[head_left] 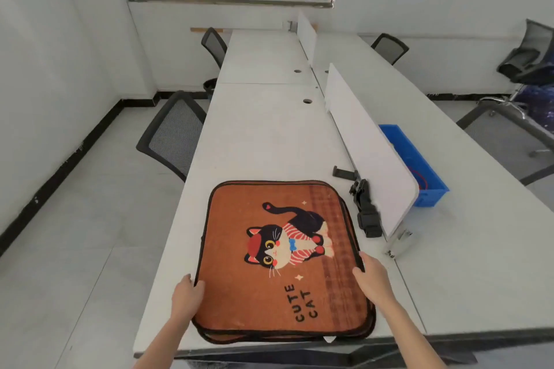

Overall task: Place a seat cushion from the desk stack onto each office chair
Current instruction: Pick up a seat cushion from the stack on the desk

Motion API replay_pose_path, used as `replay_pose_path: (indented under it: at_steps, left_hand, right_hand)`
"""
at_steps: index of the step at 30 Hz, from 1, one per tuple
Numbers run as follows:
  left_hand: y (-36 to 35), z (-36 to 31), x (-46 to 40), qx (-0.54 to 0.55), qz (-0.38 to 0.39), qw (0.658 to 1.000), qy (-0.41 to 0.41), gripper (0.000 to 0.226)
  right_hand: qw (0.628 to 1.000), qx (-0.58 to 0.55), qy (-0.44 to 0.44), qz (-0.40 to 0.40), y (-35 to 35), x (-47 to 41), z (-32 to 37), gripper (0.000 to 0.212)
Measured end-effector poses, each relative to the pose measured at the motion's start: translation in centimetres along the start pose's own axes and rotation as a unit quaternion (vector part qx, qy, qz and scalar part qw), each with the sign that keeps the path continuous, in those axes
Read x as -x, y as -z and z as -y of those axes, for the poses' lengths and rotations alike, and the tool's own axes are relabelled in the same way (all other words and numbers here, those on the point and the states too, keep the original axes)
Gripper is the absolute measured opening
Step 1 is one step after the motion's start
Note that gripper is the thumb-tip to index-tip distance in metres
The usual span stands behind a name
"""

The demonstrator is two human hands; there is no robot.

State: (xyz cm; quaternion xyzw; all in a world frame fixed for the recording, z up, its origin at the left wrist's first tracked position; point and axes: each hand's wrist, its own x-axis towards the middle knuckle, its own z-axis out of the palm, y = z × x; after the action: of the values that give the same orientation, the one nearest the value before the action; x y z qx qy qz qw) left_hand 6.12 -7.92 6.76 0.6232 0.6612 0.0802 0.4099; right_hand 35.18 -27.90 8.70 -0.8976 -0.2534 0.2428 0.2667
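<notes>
Gripping the top seat cushion (281, 257) by its two side edges, my left hand (186, 296) and right hand (371, 277) pinch it on the stack at the desk's (263, 135) near end. I should lift only this layer, then carry it to the nearest office chair (174, 135) left of the desk.

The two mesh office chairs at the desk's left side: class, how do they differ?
The nearer chair stands angled away from the desk; the farther chair sits tucked against it. A black bin stands beside the farther chair only. Both have black mesh backs.
</notes>
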Motion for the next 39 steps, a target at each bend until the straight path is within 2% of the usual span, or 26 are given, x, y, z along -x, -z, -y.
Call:
replay_pose_path:
  at_steps: [3,6,9,12,15,18,21,22,24,27,31,36,39]
  left_hand:
    - [-1.1,0.6,0.5,-0.002,0.001,1.0,0.0,0.039]
    - [-1.2,0.0,0.8,0.016,-0.005,1.0,0.003,0.033]
    - [-1.4,-0.2,0.7,0.041,-0.044,0.998,0.017,0.034]
    - [-1.2,-1.2,0.8,0.06,-0.102,0.993,-0.005,0.037]
    - [-0.7,-2.7,0.4,0.077,-0.082,0.994,-0.015,0.033]
    - [-0.1,-3.7,-0.7,0.026,-0.04,0.998,-0.03,0.026]
    - [1.2,-4.3,-0.9,0.003,-0.031,0.998,-0.046,0.017]
    - [1.8,-4.3,-0.8,0.004,-0.037,0.998,-0.052,0.02]
    - [3.5,-3.8,-0.8,-0.008,-0.062,0.996,-0.071,0.039]
    - [7.1,-1.5,-1.0,-0.013,-0.107,0.986,-0.126,0.03]
    - [13.5,3.2,-1.1,0.01,-0.178,0.977,-0.117,0.031]
    - [21.5,9.0,-2.2,0.031,-0.265,0.959,-0.093,0.032]
    - [26.5,12.3,-4.0,0.027,-0.289,0.951,-0.103,0.032]
  right_hand:
    - [0.998,0.058,-0.019,0.025,-2.3,0.4,-0.9,0.034]
    - [0.993,0.108,-0.034,-0.013,-3.5,0.5,-1.2,0.048]
    - [0.99,0.101,-0.082,-0.048,-3.5,0.2,-0.4,0.041]
    - [0.985,0.103,-0.125,-0.056,-2.9,-0.8,0.2,0.04]
    - [0.988,0.067,-0.131,-0.044,-2.0,-1.9,0.7,0.046]
    - [0.995,-0.043,-0.091,0.001,-1.0,-2.7,2.1,0.037]
    - [0.997,-0.026,-0.046,0.062,-0.4,-3.0,5.5,0.031]
    - [0.997,-0.004,-0.031,0.069,-0.6,-3.1,6.9,0.031]
    - [0.997,0.038,0.001,0.061,-1.2,-2.8,10.1,0.035]
    - [0.991,0.071,0.082,0.074,-2.8,-0.8,15.3,0.043]
    - [0.968,0.079,0.214,0.107,-6.9,1.7,22.0,0.053]
    - [0.952,0.073,0.281,0.101,-15.3,4.8,30.5,0.053]
    - [0.941,0.041,0.321,0.099,-20.9,7.2,35.4,0.051]
